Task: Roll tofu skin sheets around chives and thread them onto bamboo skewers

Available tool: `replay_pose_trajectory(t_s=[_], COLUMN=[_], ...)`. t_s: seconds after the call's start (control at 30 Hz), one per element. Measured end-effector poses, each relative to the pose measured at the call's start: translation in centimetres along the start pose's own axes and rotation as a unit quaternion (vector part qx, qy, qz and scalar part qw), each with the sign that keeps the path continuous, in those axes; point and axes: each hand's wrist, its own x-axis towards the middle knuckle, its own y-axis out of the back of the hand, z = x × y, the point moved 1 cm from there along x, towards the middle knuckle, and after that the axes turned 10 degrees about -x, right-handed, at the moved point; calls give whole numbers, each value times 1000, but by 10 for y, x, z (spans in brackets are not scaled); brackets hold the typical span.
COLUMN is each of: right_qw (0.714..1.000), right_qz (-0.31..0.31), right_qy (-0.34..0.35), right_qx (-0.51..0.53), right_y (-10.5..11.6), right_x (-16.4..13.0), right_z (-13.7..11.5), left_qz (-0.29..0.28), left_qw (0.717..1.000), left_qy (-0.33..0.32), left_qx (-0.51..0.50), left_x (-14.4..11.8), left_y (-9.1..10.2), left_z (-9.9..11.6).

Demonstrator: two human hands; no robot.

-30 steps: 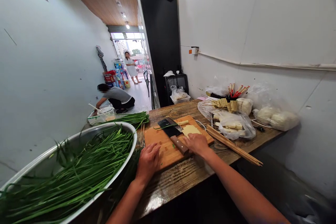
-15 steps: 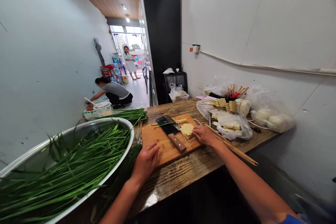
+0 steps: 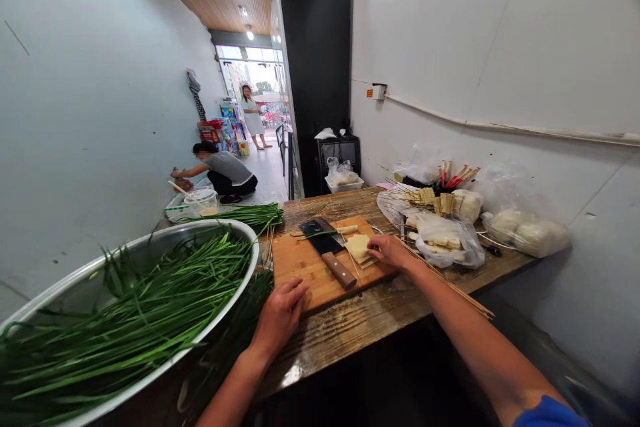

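My right hand (image 3: 387,250) is closed at the right edge of a small stack of pale yellow tofu sheets (image 3: 357,247), thumb and fingers pinching there. The stack lies on a wooden cutting board (image 3: 289,263). Beside it, a cleaver (image 3: 320,237) lies flat, its brown handle towards me. A pale rolled piece (image 3: 349,229) with a green stalk rests across the blade, and a thin stick lies by the sheets. My left hand (image 3: 283,310) is at the board's near left corner, fingers loosely bent and holding nothing.
A large metal basin (image 3: 254,247) of long green chives (image 3: 200,287) stands at left. Bamboo skewers (image 3: 467,295) lie right of the board, near bagged white pieces (image 3: 440,240) and skewered rolls (image 3: 443,203). One person (image 3: 227,170) squats beyond the table; another (image 3: 253,117) stands by the doorway.
The view has shifted slightly, moving the scene a little to the right. My right hand stays at the edge of the tofu sheets, and my left hand remains by the board.
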Motion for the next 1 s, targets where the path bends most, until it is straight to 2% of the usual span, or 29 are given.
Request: replay_pose_trajectory(t_s=[0.1,0.3,0.47,0.53,0.6,0.67,0.7,0.77,0.87,1.0], right_qw=[1000,998,996,997,994,985,982,977,970,979], right_qz=[-13,-38,-65,-36,24,88,108,116,74,-13], right_qy=[-8,26,14,-26,-95,-145,-148,-112,-26,15], right_qx=[5,-39,-65,-65,-44,11,51,137,228,205], right_y=[2,12,20,23,28,35,39,47,55,52], right_x=[1,4,6,9,16,26,32,43,58,79], right_z=[1,1,-3,-2,0,0,-2,-12,-41,-91], left_qz=[-4,-9,-9,-5,0,4,8,23,58,93], left_qw=[1000,1000,1000,1000,1000,1000,999,999,994,973], left_qy=[6,14,18,22,21,21,23,37,85,196], left_qx=[-3,-3,-8,-12,-16,-20,-21,-27,-44,-82], left_x=[-1,-3,-5,-7,-8,-8,-8,-9,-10,-12], left_y=[2,2,2,3,3,4,4,6,12,24], left_z=[2,4,4,3,1,1,0,-1,-4,-5])
